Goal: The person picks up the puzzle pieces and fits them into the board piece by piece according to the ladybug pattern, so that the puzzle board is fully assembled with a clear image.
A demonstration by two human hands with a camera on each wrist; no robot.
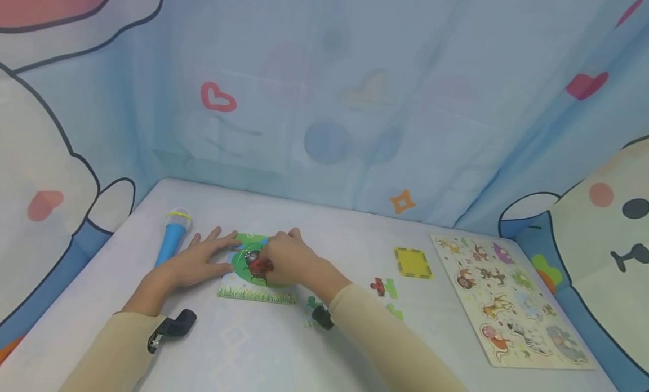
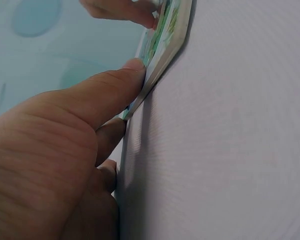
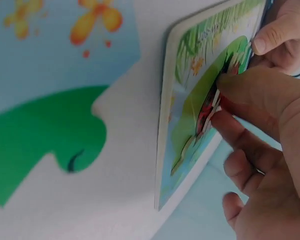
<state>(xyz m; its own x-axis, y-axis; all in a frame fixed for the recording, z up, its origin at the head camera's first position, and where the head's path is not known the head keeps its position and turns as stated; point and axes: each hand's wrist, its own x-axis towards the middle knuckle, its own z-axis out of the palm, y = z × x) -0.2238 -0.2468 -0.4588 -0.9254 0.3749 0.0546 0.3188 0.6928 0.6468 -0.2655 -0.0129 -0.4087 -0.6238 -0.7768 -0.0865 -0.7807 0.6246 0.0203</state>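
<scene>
A puzzle board (image 1: 238, 293) with a grass border lies on the table, a red ladybug pictured at its middle. My left hand (image 1: 195, 262) is spread at the board's left side, thumb and fingertips touching its edge in the left wrist view. Over the board's right half, my right hand (image 1: 291, 259) pinches a ladybug puzzle piece (image 3: 206, 112) between thumb and fingers. In the right wrist view that piece sits slightly raised and tilted against the board. My fingers cover part of it in the head view.
Loose puzzle pieces (image 1: 390, 289) lie right of the board, one green piece (image 3: 50, 130) close to the right wrist camera. Farther right are a yellow square frame (image 1: 413, 263) and a large animal puzzle (image 1: 499, 302). A blue toy microphone (image 1: 172, 240) lies behind my left hand.
</scene>
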